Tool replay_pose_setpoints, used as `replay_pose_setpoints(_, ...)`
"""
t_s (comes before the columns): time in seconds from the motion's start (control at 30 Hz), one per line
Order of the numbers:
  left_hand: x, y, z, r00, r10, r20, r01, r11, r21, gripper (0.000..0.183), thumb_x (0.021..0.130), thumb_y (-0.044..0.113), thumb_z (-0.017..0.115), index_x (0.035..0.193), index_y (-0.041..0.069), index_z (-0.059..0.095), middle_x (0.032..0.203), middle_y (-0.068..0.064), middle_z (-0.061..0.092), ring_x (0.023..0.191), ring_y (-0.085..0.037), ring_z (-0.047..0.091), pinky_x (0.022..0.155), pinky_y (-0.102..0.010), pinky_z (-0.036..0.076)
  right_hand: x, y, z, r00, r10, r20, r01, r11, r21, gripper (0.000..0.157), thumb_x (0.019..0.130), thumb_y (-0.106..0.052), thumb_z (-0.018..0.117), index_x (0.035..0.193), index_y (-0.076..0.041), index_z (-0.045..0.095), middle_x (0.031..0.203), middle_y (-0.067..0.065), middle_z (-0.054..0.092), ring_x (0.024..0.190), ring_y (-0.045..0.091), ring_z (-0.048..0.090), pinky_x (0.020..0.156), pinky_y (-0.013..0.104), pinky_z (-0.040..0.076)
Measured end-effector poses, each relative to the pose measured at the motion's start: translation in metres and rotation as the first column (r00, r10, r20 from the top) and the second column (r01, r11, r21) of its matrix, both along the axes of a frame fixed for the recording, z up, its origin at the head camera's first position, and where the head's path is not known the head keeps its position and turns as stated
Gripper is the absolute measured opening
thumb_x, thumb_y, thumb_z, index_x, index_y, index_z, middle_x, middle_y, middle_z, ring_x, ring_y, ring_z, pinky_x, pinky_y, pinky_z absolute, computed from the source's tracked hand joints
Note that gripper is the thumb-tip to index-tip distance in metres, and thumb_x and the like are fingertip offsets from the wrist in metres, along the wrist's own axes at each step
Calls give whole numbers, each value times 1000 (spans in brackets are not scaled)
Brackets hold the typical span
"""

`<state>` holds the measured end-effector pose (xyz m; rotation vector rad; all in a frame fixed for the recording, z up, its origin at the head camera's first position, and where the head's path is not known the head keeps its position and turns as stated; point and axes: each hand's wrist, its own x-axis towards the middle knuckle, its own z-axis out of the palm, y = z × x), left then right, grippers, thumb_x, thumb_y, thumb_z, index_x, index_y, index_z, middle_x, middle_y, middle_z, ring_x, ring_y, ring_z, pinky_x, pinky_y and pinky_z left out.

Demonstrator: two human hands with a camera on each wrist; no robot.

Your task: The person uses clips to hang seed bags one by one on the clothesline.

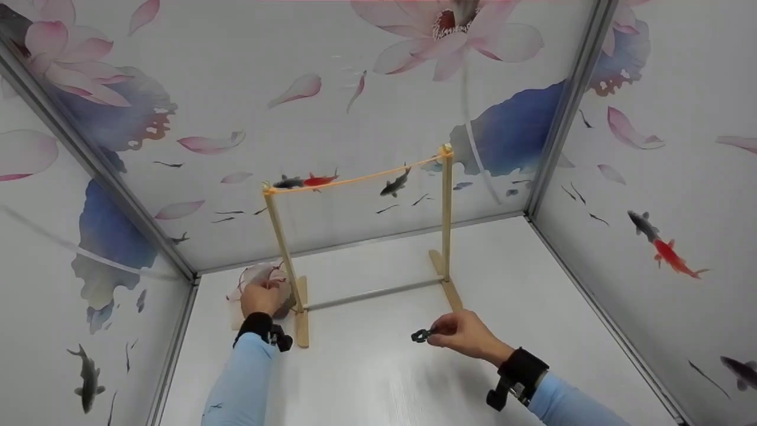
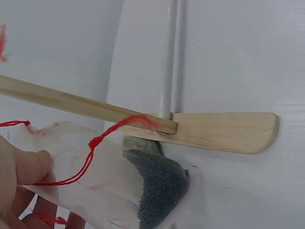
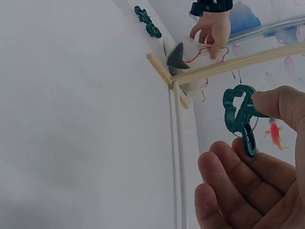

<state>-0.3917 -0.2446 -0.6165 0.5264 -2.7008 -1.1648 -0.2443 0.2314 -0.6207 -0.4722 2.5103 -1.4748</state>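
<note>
My left hand (image 1: pixel 260 297) grips a thin white pouch (image 2: pixel 100 167) with red drawstring cords, beside the left foot of a wooden stand. At the end of the pouch shows a dark grey ribbed cloth (image 2: pixel 159 186). One red knotted cord (image 2: pixel 95 142) loops up from the thumb and overlaps the stand's post in the left wrist view. In front of the stand's right side, my right hand (image 1: pixel 467 336) pinches a dark green plastic clip (image 3: pixel 245 112) between thumb and fingertips, held up off the white table.
The wooden stand has two uprights, the left post (image 1: pixel 281 248) and right post (image 1: pixel 447 219), with an orange string (image 1: pixel 355 177) between their tops and a white rod (image 1: pixel 372 294) low down. More green clips (image 3: pixel 147 23) lie beyond the left foot. Printed panels (image 1: pixel 236 118) enclose the table.
</note>
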Motion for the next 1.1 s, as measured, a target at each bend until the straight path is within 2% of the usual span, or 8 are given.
replay_pose_setpoints(0.13, 7, 5, 32, 996, -72, -49, 63, 984, -168, 35, 109, 21, 64, 134, 5, 80, 123, -23, 83, 114, -49, 78, 93, -61, 60, -8, 1, 11, 998, 13, -58, -12, 1000, 15, 19, 92, -16, 84, 107, -4, 83, 98, 9, 86, 83, 2, 74, 77, 19, 58)
replay_pose_setpoints(0.37, 21, 14, 91, 964, -216, -152, 141, 909, -393, 29, 110, 26, 66, 107, 5, 86, 98, -21, 85, 84, -45, 79, 67, -58, 59, -35, -5, 63, 962, 111, -250, -69, 983, 168, 17, 98, -21, 86, 108, -7, 85, 96, 5, 86, 83, 5, 77, 76, 20, 60)
replay_pose_setpoints(0.53, 38, 22, 126, 918, -289, -271, 144, 880, -453, 33, 109, 27, 69, 92, 3, 83, 77, -16, 78, 64, -34, 70, 51, -40, 42, -57, -16, 119, 872, 247, -423, -94, 932, 351, 21, 101, -25, 85, 113, -7, 84, 99, 6, 86, 86, 18, 81, 77, 29, 65)
replay_pose_setpoints(0.67, 46, 35, 147, 867, -334, -369, 155, 885, -438, 39, 108, 26, 72, 76, 3, 74, 63, -10, 65, 55, -26, 56, 50, -31, 29, -73, -27, 158, 751, 328, -572, -46, 891, 451, 20, 100, -24, 86, 107, -5, 82, 93, 9, 85, 80, 24, 81, 73, 37, 66)
replay_pose_setpoints(0.73, 45, 43, 154, 837, -355, -416, 165, 889, -428, 45, 108, 28, 73, 70, 4, 67, 59, -7, 57, 53, -22, 48, 51, -32, 25, -80, -33, 175, 686, 350, -638, -5, 879, 477, 20, 99, -24, 86, 103, -6, 80, 86, 8, 82, 73, 24, 78, 68, 38, 64)
replay_pose_setpoints(0.8, 41, 51, 159, 811, -365, -458, 168, 894, -416, 50, 108, 31, 74, 66, 6, 63, 57, -4, 52, 53, -19, 43, 52, -31, 23, -88, -39, 192, 640, 361, -678, 30, 870, 492, 20, 100, -24, 86, 100, -6, 78, 80, 9, 78, 68, 25, 74, 64, 39, 61)
replay_pose_setpoints(0.93, 30, 63, 163, 772, -371, -516, 180, 906, -383, 52, 109, 32, 72, 65, 8, 58, 57, -2, 49, 54, -16, 38, 53, -31, 22, -103, -55, 223, 590, 388, -708, 48, 858, 511, 22, 104, -20, 81, 93, -5, 70, 76, 11, 73, 65, 27, 69, 62, 43, 57)
replay_pose_setpoints(1.1, 16, 78, 168, 749, -347, -564, 181, 927, -330, 50, 110, 29, 70, 67, 8, 57, 59, -4, 48, 54, -18, 38, 55, -33, 23, -117, -78, 256, 582, 418, -697, 83, 822, 563, 21, 108, -20, 74, 97, -3, 67, 85, 15, 76, 74, 33, 74, 69, 46, 61)
